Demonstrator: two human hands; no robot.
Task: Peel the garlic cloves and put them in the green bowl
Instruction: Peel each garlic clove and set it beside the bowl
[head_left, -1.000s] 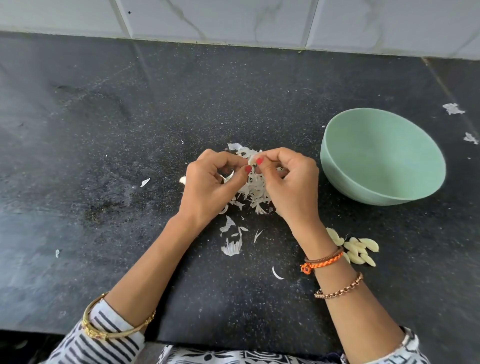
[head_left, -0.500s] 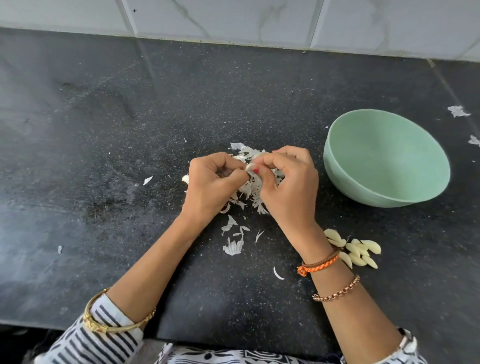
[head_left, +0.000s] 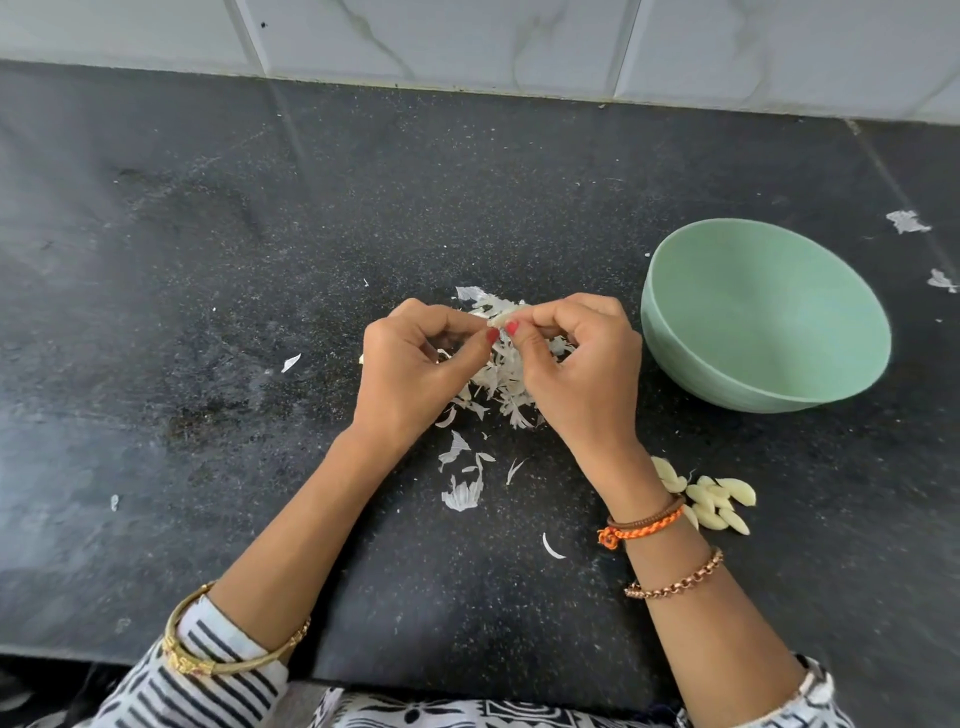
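Head view, placed against the green bowl (head_left: 769, 317), left to right. Your left hand (head_left: 410, 374), left of the bowl: fingers curled, pinching one garlic clove (head_left: 503, 319). Peel pile (head_left: 498, 379), under both hands. Your right hand (head_left: 582, 374), just left of the bowl: curled, pinching the same clove. Peeled cloves (head_left: 714, 501), on the black counter (head_left: 208, 260) in front of the bowl.

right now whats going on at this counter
A person is peeling garlic over a heap of papery skins. The left hand and right hand pinch one garlic clove between them. Peeled cloves lie on the counter; none shows in the green bowl.
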